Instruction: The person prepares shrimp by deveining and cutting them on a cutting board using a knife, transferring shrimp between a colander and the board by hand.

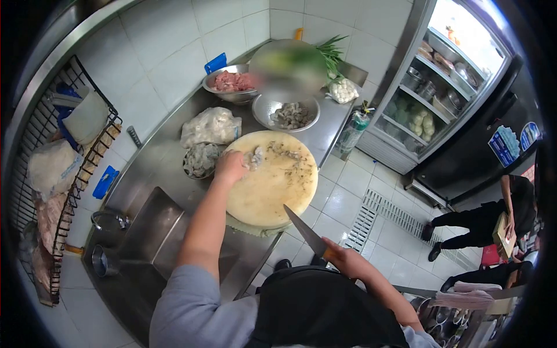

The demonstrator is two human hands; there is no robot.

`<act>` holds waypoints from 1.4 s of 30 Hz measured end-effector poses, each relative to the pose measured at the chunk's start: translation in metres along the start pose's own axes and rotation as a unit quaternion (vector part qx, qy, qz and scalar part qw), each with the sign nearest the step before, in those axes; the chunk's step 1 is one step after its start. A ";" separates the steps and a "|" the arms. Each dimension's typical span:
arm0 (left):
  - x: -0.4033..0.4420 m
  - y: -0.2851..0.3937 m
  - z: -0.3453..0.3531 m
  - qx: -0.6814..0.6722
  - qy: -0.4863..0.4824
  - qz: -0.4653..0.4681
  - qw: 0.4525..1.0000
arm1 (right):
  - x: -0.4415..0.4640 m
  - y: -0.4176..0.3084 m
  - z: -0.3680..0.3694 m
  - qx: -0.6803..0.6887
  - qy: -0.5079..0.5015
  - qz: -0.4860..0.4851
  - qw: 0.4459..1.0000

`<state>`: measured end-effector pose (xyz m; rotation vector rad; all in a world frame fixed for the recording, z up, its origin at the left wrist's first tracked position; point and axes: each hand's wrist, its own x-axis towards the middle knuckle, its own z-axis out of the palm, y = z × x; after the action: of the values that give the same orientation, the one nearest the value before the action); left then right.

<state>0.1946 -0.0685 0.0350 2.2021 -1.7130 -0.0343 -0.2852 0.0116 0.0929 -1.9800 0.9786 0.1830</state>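
Note:
My left hand (232, 166) is over the left side of a round, thick cutting board (267, 197), its fingers closed at some peeled shrimp (254, 156). The fingertips are partly hidden. In my right hand (348, 261) is a kitchen knife (306, 233) held by its wooden handle, the blade pointing up and left over the board's near edge. Dark scraps (290, 156) are scattered on the far part of the board. Left of my left hand, a bowl of shrimp (201, 159) touches the board's side. A steel colander (268, 122) behind the board holds more shrimp.
A plastic bag (210, 127) and a bowl of minced meat (234, 82) stand near the wall, beside blurred greens. A sink (165, 223) lies to the left, below a wire rack (69, 191). An open-front lit fridge (429, 87) is at right. Another person (493, 214) stands farther right.

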 end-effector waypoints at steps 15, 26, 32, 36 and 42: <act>-0.101 0.093 0.014 -0.245 -0.012 0.171 0.954 | -0.010 -0.017 -0.029 0.081 0.047 0.040 0.995; -0.112 0.108 0.016 -0.157 0.010 0.073 0.985 | 0.007 -0.016 -0.013 0.223 -0.058 0.077 0.970; -0.109 0.114 0.010 -0.151 -0.029 0.037 0.987 | 0.013 -0.008 -0.003 0.238 -0.048 0.043 0.969; -0.108 0.112 0.012 -0.142 -0.042 0.031 0.988 | 0.012 -0.014 -0.006 0.266 -0.035 0.062 0.961; -0.107 0.111 0.016 -0.169 -0.053 0.012 0.984 | 0.016 -0.011 -0.003 0.249 -0.044 0.037 0.967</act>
<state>0.0584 0.0057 0.0308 1.9582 -1.6461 -0.4132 -0.2673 0.0034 0.0935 -1.4653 0.9337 0.0571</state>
